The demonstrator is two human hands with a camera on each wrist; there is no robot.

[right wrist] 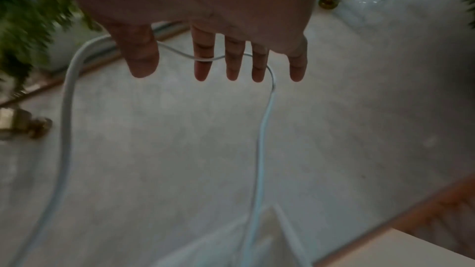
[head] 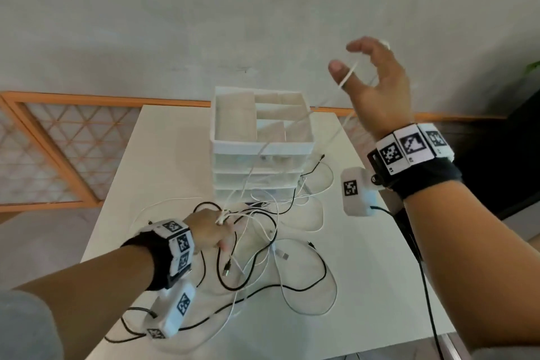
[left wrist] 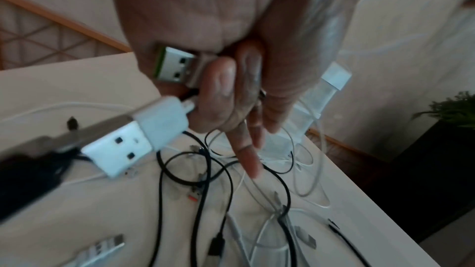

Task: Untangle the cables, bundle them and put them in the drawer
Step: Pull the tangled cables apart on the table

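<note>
A tangle of black and white cables (head: 263, 245) lies on the white table (head: 380, 286) in front of a white drawer unit (head: 263, 149) with an open divided top tray. My left hand (head: 214, 228) sits low over the tangle and grips cable ends; in the left wrist view its curled fingers (left wrist: 226, 88) hold a USB plug with a green insert (left wrist: 174, 66), and a white USB plug (left wrist: 128, 139) hangs just below. My right hand (head: 377, 90) is raised high at the right, fingers straight and spread. A white cable (head: 347, 71) drapes over its thumb and fingers (right wrist: 232, 58) and runs down to the tangle.
The drawer unit stands at the middle back of the table, with cable loops around its base. An orange lattice panel (head: 58, 149) is on the floor at left. A dark cabinet and a green plant (left wrist: 452, 109) stand to the right. A black lead (head: 426, 286) hangs from my right wrist.
</note>
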